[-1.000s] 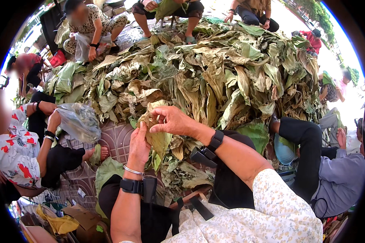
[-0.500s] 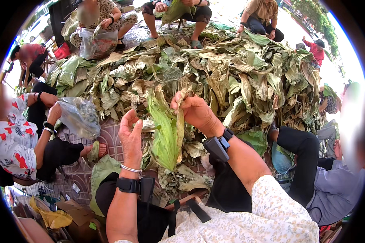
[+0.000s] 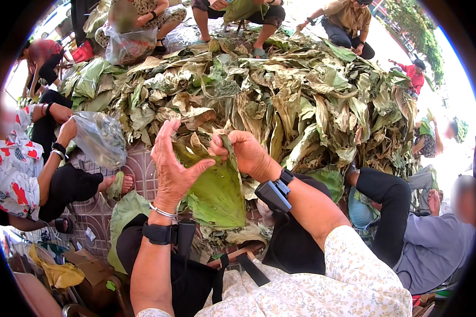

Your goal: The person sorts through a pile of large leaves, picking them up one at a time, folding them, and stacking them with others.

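Observation:
Between my hands a large green leaf (image 3: 217,198) hangs, its upper edge ragged and brownish and its lower part broad and smoother. My right hand (image 3: 251,154) is closed, pinching the leaf's upper edge between thumb and fingers. My left hand (image 3: 170,166) stands upright at the leaf's left side with fingers stretched; its thumb lies across the front of the leaf. Whether the left fingers touch the back of the leaf cannot be made out. Just beyond both hands rises a big heap of dried, crumpled leaves (image 3: 280,105).
At left a person holds a clear plastic bag (image 3: 100,140). Across the heap, other people sit or crouch, one beside another plastic bag (image 3: 131,45). A person in grey (image 3: 433,248) sits at right. A flat green leaf (image 3: 126,222) lies by my knee, near a cardboard box (image 3: 90,269).
The leaf has opened out wider and turned, showing a broader face. My left hand has risen, its thumb now over the leaf. My right hand still pinches the upper edge.

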`<action>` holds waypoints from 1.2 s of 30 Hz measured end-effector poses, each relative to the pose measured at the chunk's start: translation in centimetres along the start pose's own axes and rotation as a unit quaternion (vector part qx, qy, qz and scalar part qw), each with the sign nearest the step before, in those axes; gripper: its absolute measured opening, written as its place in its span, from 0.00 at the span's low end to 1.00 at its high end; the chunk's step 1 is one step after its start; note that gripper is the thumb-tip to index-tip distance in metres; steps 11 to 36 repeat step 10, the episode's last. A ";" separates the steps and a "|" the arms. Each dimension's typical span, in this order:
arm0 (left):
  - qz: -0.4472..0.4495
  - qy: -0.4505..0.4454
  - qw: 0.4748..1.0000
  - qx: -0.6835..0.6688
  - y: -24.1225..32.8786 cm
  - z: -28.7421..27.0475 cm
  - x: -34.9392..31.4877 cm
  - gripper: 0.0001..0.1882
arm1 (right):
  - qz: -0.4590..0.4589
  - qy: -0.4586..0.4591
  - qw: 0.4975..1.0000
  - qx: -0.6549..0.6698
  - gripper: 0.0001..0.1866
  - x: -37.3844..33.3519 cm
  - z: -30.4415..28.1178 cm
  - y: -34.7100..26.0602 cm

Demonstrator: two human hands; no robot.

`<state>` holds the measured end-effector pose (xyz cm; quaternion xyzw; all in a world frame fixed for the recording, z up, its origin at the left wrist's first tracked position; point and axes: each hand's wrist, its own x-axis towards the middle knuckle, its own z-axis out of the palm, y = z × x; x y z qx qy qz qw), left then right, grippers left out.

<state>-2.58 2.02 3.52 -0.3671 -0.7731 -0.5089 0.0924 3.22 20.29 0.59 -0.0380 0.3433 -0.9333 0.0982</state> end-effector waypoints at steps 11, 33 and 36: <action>-0.207 -0.089 0.942 -0.250 -1.7 0.9 -0.7 0.05 | -0.026 0.016 0.994 -0.104 0.09 -0.2 -0.1 -0.7; -0.207 -0.089 0.942 -0.250 -1.7 0.9 -0.7 0.05 | -0.026 0.016 0.994 -0.104 0.09 -0.2 -0.1 -0.7; -0.207 -0.089 0.942 -0.250 -1.7 0.9 -0.7 0.05 | -0.026 0.016 0.994 -0.104 0.09 -0.2 -0.1 -0.7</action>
